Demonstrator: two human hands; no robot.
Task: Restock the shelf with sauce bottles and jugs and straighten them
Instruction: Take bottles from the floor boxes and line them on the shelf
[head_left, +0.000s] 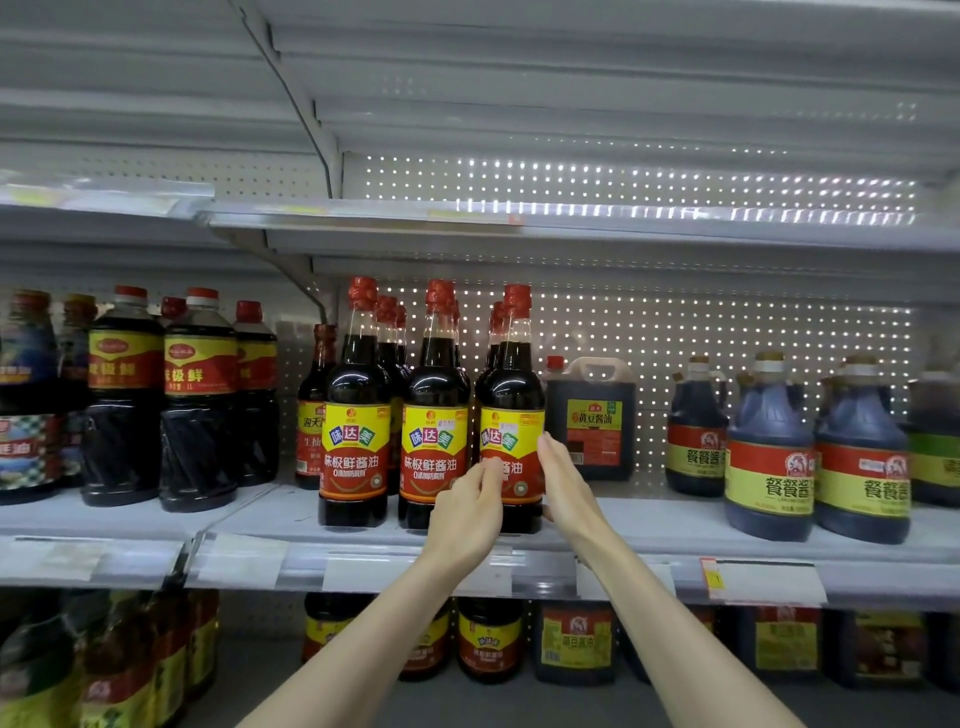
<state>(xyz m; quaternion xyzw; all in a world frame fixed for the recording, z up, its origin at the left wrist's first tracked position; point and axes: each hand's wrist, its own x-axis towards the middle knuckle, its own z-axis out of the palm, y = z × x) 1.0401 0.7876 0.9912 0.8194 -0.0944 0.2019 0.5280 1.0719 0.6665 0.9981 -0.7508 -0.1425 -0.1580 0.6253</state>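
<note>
Grey metal shelves (665, 519) were backed by perforated panels (727, 338), through which white light was seen. Price strips (769, 579) were fixed along the front edges.

Bright light from above glints on the dark red-capped sauce bottle (511, 384) above the left hand (467, 506). Far left of it, the dark red-labelled bottles (124, 400) blur and bend.

Head camera faces the shelf (649, 525) squarely, close in.
Frame centre lies just above the grip on the bottle (511, 384).
</note>
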